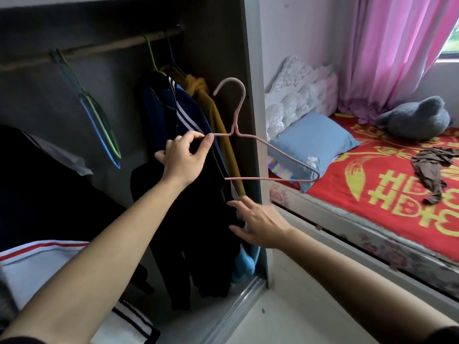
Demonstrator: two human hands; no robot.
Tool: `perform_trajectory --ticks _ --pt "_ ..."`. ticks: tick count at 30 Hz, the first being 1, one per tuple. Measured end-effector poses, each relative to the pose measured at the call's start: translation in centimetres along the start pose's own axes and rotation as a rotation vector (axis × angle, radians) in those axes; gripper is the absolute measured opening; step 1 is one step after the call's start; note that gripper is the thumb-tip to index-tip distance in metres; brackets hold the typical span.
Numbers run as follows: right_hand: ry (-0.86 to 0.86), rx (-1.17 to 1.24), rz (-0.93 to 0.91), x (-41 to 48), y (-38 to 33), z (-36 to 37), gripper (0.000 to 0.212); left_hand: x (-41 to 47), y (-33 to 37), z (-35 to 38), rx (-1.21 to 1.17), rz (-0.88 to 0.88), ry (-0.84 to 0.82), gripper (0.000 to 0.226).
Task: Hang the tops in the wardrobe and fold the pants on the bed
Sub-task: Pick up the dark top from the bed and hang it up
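A pink hanger point(250, 145) is pinched at its left shoulder by the left hand point(182, 160), fingers clamped on the wire, in front of the open wardrobe point(250, 58). A black top point(188, 219) is draped below that hand. The right hand point(258, 225) is laid against the top's right edge, fingers spread apart. On the bed point(372, 189) at right, brown pants point(432, 170) are left crumpled. 2 empty hangers point(99, 120) are hung on the rail point(87, 49).
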State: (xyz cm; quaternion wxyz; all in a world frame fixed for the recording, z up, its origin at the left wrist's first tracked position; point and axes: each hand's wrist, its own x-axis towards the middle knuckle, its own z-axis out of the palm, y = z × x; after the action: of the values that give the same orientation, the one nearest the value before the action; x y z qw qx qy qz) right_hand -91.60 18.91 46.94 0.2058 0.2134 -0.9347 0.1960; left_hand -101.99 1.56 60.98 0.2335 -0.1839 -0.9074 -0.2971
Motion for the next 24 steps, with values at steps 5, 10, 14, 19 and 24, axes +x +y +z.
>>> perform_trajectory --ticks 5,10,14,19,24 --pt "-0.275 -0.223 0.170 0.7 1.0 1.5 0.071 -0.1 0.6 -1.0 -0.069 -0.056 0.006 0.057" --pt "-0.386 -0.382 0.273 0.8 2.5 1.7 0.053 -0.5 -0.5 -1.5 -0.088 -0.061 0.033 0.057" --pt "-0.182 -0.216 0.278 1.0 2.5 1.3 0.039 -0.5 -2.6 -1.8 -0.115 -0.083 0.060 0.052" --pt "-0.103 0.089 0.144 3.0 0.5 1.6 0.064 -1.2 -3.4 -0.6 -0.099 -0.050 0.040 0.053" --pt "-0.351 0.115 0.148 3.5 0.1 3.1 0.029 -1.8 -3.3 -0.2 -0.051 0.025 0.035 0.057"
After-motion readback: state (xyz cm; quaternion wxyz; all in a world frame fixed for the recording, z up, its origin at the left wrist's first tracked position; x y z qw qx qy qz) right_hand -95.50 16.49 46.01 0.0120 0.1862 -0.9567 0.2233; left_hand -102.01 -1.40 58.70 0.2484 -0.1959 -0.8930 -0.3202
